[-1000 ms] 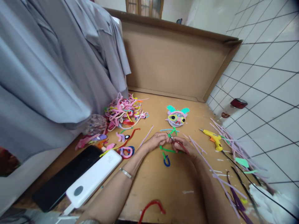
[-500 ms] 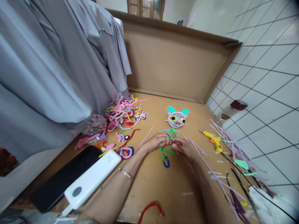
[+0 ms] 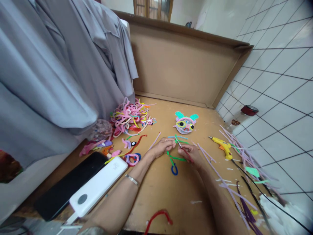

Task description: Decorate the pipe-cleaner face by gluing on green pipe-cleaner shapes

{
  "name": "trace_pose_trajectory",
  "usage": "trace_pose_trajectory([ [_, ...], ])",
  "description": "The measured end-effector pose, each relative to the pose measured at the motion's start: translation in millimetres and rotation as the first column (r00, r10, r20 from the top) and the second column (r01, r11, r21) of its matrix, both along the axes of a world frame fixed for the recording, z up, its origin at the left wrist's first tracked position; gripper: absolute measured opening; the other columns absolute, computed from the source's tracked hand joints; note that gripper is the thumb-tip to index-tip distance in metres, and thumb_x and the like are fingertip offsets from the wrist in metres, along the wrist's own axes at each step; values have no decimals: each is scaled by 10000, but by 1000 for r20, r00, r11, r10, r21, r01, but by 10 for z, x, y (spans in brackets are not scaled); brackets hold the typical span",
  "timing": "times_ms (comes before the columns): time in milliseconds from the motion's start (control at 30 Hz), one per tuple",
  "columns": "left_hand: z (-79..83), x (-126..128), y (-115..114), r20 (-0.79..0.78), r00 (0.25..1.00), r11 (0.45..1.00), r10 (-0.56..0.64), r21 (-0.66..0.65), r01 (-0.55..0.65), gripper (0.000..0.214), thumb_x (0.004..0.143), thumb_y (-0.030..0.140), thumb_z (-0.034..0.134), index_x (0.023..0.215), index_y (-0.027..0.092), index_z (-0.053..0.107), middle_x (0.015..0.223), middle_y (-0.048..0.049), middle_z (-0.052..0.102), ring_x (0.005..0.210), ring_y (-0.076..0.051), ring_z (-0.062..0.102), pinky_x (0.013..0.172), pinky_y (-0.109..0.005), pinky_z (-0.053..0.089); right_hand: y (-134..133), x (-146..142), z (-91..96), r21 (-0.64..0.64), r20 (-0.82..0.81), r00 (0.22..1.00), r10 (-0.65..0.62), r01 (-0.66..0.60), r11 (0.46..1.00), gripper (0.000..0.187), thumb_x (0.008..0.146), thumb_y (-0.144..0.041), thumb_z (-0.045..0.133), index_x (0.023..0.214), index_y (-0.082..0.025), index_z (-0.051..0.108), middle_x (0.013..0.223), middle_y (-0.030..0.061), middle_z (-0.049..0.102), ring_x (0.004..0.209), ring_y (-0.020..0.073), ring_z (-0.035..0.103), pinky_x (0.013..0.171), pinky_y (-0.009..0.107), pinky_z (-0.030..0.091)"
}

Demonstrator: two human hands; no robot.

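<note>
A curved red pipe cleaner [image 3: 158, 216] is seen at the near edge of the brown cardboard desk [image 3: 171, 192]. Mid-desk, a green pipe cleaner [image 3: 176, 158] is pinched by the left hand [image 3: 163, 146]; small red-handled pliers [image 3: 184, 149] are gripped in the right hand [image 3: 192, 153]. Beyond lies a round pipe-cleaner face [image 3: 185, 123].

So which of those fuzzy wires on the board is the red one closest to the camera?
The curved red wire at the bottom edge, lying alone between the forearms. The other red one lies farther up, near the pink heap.
</note>
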State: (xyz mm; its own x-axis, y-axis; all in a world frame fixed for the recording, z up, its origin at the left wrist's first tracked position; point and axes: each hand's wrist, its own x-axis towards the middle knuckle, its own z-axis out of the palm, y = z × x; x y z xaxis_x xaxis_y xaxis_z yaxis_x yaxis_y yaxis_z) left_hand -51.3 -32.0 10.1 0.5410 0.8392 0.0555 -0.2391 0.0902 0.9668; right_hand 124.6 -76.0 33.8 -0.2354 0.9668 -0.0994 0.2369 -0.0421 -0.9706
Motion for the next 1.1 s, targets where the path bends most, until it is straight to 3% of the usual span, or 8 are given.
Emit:
trace_pose_trajectory([
  [133,27,-19,58,244,935,957,256,-198,-210,269,745,407,617,681,172,502,434,99,260,382,-47,183,413,-212,112,-19,19,-23,44,-47,998,-47,49,998,506,743,-699,579,865,-209,542,480,-70,440,412,98,362,435,237,264],
  [233,50,-56,116,378,815,886,439,-330,-325,285,765,410,641,724,184,473,434,113,248,365,-42,184,397,-188,129,-60,34,-8,101,-158,982,106,-91,991,499,815,-689,489,924,-204,524,545,-41,508,482,114,431,497,249,319],
  [367,64,-79,155,442,700,821,560,-409,-398,273,796,391,634,754,184,460,437,108,298,353,-35,208,386,-177,129,-106,-15,-33,56,-190,927,324,-319,946,556,787,-725,500,932,-189,533,544,-32,525,475,112,428,506,254,329],
  [467,76,-66,150,470,641,792,607,-427,-437,266,811,390,623,770,184,459,443,105,324,350,-32,224,386,-173,142,-129,-90,-71,-45,-128,928,351,-359,932,558,782,-735,494,905,-192,518,516,-44,524,423,97,403,448,235,288],
  [633,120,7,89,482,594,763,644,-464,-451,286,827,408,614,759,182,451,454,100,348,345,-24,237,391,-166,154,-191,-228,-59,-158,-112,970,217,-233,959,561,775,-746,481,895,-199,498,533,-54,528,399,93,439,387,218,272],
  [833,95,198,-48,490,619,787,614,-436,-436,314,799,432,643,751,177,466,472,84,407,364,-28,284,401,-166,200,-211,-344,-97,-124,-104,989,108,-120,985,560,749,-768,487,782,-209,468,467,-57,504,372,82,398,380,215,259],
  [1100,91,296,-139,470,662,807,584,-420,-414,314,790,441,643,768,183,466,470,79,430,371,-39,314,411,-168,225,-189,-343,-85,-125,-154,988,-32,13,992,575,725,-767,519,833,-203,492,509,-59,512,394,90,445,375,208,272],
])
